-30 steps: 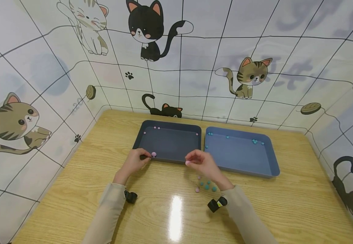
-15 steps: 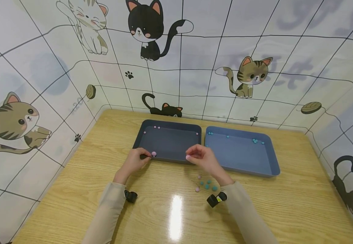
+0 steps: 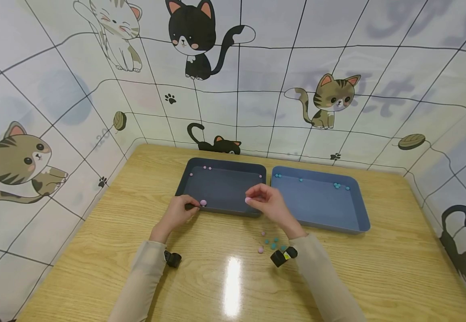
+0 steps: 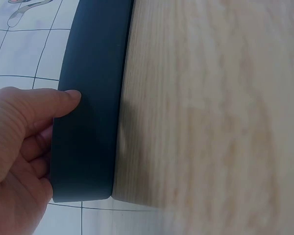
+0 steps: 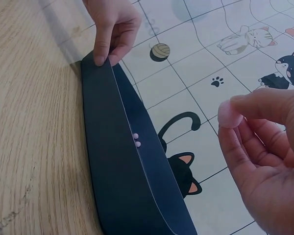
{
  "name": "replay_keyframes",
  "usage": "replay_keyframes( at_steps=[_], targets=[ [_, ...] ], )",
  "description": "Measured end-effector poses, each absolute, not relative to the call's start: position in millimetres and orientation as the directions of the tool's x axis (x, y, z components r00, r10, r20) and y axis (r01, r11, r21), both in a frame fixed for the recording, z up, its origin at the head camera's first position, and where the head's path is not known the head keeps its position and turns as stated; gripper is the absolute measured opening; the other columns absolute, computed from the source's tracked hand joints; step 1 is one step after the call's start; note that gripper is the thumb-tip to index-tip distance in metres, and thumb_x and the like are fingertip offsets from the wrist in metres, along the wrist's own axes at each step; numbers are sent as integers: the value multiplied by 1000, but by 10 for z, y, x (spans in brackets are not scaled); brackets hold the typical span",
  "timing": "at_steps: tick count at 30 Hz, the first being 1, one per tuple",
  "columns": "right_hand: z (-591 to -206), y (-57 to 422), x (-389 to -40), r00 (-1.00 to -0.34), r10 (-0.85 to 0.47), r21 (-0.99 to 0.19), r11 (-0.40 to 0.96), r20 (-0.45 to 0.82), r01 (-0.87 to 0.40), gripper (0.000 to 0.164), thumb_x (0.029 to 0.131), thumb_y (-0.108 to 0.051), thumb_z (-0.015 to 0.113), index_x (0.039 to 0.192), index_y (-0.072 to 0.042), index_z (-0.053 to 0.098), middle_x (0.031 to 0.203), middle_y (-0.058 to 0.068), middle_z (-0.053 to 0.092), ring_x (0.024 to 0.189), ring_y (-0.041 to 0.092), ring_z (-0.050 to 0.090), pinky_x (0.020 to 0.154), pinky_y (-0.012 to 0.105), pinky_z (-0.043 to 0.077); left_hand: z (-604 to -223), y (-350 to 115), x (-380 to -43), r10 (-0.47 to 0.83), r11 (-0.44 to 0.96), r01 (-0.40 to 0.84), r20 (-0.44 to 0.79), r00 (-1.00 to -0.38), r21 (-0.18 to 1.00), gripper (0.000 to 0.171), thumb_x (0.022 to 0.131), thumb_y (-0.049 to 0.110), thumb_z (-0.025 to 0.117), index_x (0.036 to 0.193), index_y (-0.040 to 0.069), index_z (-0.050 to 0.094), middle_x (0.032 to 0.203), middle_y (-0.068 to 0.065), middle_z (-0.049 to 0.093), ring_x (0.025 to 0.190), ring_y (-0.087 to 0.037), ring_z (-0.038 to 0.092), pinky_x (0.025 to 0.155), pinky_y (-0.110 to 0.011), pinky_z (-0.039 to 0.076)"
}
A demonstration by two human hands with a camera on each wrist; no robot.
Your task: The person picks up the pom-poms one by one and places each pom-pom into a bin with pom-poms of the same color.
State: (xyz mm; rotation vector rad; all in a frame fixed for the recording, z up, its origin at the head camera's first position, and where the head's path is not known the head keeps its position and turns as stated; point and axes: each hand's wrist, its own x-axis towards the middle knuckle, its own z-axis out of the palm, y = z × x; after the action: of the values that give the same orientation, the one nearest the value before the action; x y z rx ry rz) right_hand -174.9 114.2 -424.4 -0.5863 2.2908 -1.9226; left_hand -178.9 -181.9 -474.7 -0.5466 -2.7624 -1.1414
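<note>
My left hand [image 3: 176, 212] pinches the near left rim of a dark tray [image 3: 224, 190], thumb outside its wall in the left wrist view and fingers behind. My right hand [image 3: 273, 206] is raised over the tray's near right corner. Between its thumb and fingertips it pinches a pink ball [image 5: 229, 115]. Inside the dark tray, a larger pink ball [image 3: 203, 203] lies by the left fingertips. Small pink balls [image 3: 207, 168] sit along the far side, and another pink ball [image 3: 260, 176] is in the far right corner.
To the right stands a blue tray [image 3: 325, 208] with several teal balls [image 3: 336, 185] near its far side. On the wooden table [image 3: 200, 277], before the trays, lie loose teal balls [image 3: 273, 246] and pink balls [image 3: 261, 250], close to the right wrist. A cat-patterned wall rises behind.
My right hand has moved forward and up with the pink ball, from the dark tray's near edge to over its right corner. The left hand stays on the rim.
</note>
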Motion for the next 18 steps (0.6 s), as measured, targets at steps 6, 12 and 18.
replay_keyframes(
  at_steps=[6,12,18],
  targets=[
    [-4253,1128,-1803,-934,-311,-968,118,174,-220,18,85,0,66,101,7,62,97,21,63,81,10,62,73,23,52,-4740,-1819,-1785,290,655,373,237,-927,657,7,78,-3,71,84,-1,71,84,-11,68,80,-25,63,74,-41,52],
    [-4292,1096,-1864,-945,-266,-967,115,189,-226,19,84,-2,67,100,7,62,97,19,62,83,10,60,74,21,50,-4740,-1815,-1786,289,663,377,243,-926,646,6,77,-3,71,83,-1,71,83,-10,68,80,-25,63,74,-40,52],
    [-4302,1044,-1892,-948,-241,-971,69,206,-229,19,83,4,66,100,12,61,99,27,60,84,13,59,74,18,49,-4741,-1818,-1787,289,666,375,241,-927,645,7,77,-3,71,83,-1,72,83,-10,68,80,-25,63,74,-40,52]
  ],
)
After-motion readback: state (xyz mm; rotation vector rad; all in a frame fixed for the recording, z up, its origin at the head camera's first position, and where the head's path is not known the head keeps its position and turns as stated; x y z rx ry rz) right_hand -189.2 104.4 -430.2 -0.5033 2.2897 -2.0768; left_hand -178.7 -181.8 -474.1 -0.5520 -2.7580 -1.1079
